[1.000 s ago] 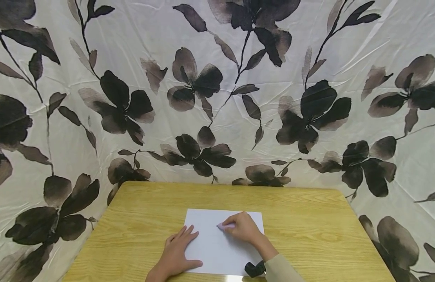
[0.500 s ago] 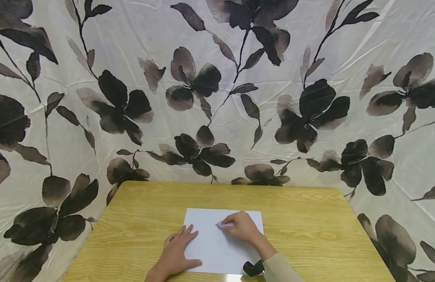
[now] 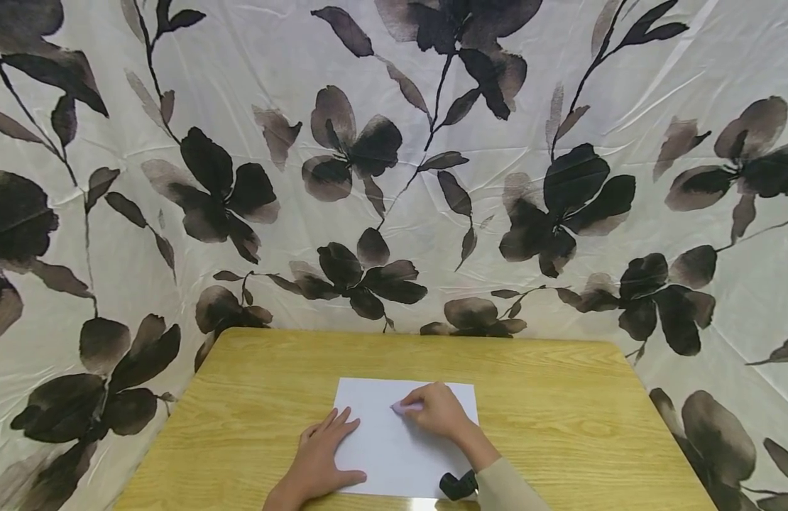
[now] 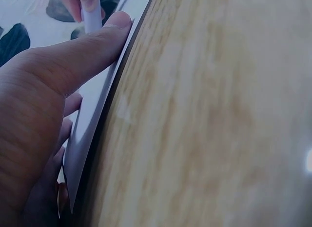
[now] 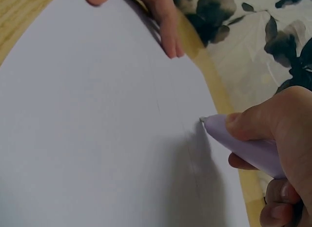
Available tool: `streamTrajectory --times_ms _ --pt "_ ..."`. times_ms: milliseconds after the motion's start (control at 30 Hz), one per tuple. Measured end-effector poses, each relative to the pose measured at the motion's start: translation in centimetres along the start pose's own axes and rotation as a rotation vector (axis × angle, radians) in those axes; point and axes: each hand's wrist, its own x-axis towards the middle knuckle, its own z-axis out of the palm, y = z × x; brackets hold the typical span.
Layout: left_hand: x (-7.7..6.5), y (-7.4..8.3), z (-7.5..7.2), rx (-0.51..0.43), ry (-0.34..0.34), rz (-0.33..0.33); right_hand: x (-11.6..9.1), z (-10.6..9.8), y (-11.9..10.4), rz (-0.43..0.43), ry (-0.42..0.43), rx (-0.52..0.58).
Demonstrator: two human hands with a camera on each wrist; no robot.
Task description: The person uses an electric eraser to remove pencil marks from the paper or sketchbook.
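Tool (image 5: 248, 151) btwn thumb & fingers, R hand (image 3: 440, 413), tip protruding.

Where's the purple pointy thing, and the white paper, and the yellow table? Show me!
Purple pointy thing (image 5: 243, 148): right wrist view, on the middle of its body.
White paper (image 3: 387, 454): head view, on its bare lower middle.
Yellow table (image 3: 560, 404): head view, on bare tabletop right of the paper.
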Motion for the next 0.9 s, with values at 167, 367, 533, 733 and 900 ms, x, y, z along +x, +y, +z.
streamTrajectory --times_ms 167,367,533,733,900 --pt "0.01 0.23 -0.23 -0.022 0.01 0.014 -0.03 -0.14 -0.09 0.003 0.003 -0.01" --pt "0.0 0.38 -0.39 -0.027 -0.011 -0.001 -0.13 -0.19 0.0 -0.003 0.002 -0.011" --pt "0.12 0.23 -0.34 -0.018 -0.006 0.0 -0.01 -0.24 -0.15 -0.005 -0.011 -0.002" --pt "0.06 0.08 -0.25 -0.006 -0.007 -0.003 0.03 -0.13 -0.24 -0.014 -0.022 0.004" --pt "0.03 0.04 -0.14 -0.004 -0.007 0.0 0.02 -0.13 -0.23 -0.014 -0.019 -0.009"
